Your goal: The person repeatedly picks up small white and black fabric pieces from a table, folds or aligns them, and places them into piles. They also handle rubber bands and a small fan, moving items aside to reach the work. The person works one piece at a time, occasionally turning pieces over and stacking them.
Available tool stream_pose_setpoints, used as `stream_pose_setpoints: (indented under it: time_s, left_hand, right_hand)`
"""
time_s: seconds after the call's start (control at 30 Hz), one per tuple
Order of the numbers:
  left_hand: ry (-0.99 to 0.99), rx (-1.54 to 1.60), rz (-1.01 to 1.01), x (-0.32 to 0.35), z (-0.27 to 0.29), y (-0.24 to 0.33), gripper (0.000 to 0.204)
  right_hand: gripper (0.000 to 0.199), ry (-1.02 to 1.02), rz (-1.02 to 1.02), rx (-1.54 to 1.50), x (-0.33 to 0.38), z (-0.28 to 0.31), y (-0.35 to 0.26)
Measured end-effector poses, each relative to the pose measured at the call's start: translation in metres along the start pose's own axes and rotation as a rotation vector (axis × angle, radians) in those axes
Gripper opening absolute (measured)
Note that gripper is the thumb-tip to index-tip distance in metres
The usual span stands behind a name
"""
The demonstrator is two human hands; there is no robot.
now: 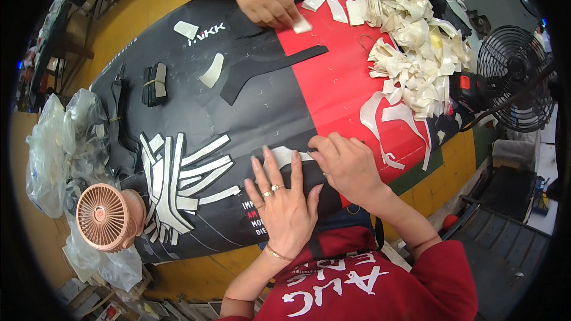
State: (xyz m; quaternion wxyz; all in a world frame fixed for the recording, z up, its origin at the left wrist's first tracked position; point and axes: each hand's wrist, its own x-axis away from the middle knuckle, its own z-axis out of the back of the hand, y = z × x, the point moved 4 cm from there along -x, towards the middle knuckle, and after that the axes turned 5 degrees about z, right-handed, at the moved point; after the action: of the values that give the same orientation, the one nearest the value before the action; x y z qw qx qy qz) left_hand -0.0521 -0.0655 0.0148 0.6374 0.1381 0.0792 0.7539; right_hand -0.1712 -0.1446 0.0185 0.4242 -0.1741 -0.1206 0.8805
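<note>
Head view: the left hand (pixel 284 199) lies flat, fingers spread and released, pressing the black-and-red sheet (pixel 333 83) covering the surface; the right hand (pixel 348 163) pinches the end of a white backing strip (pixel 285 156) just beside it. Judged by the heap of peeled white strips (pixel 416 53) at far right, much is done, while the fanned white strips (pixel 175 181) at left remain. A co-worker's hand (pixel 264 0) presses a white piece (pixel 302 25) opposite

Clear plastic bags (pixel 56 148) bunch at the table's left edge beside a small pink fan (pixel 107 217); the black-and-red table cover (pixel 279 92) carries white printed lettering near its far and near edges
</note>
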Motion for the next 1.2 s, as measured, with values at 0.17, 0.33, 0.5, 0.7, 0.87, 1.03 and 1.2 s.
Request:
stream_pose_setpoints:
  time_s: [0.17,0.33,0.5,0.7,0.87,1.03,1.2]
  left_hand:
    - [-0.077,-0.072,-0.103,0.000,-0.008,0.000,0.072]
    - [-0.099,0.097,-0.113,-0.006,-0.015,-0.006,0.076]
    - [-0.067,0.007,-0.142,-0.006,-0.014,-0.002,0.073]
    - [-0.101,0.015,-0.128,-0.007,-0.014,-0.002,0.072]
    - [-0.114,0.002,-0.128,-0.007,-0.014,0.000,0.072]
    - [-0.108,-0.007,-0.135,-0.007,-0.013,0.001,0.071]
    - [-0.115,-0.010,-0.135,-0.007,-0.013,0.001,0.071]
  right_hand:
    - [0.026,0.016,-0.024,-0.040,-0.003,-0.004,-0.007]
    - [0.028,-0.070,-0.178,-0.124,0.001,0.012,0.008]
    - [0.031,-0.040,-0.371,-0.480,0.017,0.031,0.034]
    - [0.029,0.066,-0.472,-0.577,0.022,0.022,0.039]
    - [0.031,0.131,-0.495,-0.522,0.026,0.019,0.038]
    - [0.037,0.160,-0.524,-0.498,0.028,0.016,0.036]
    - [0.038,0.158,-0.516,-0.456,0.029,0.014,0.035]
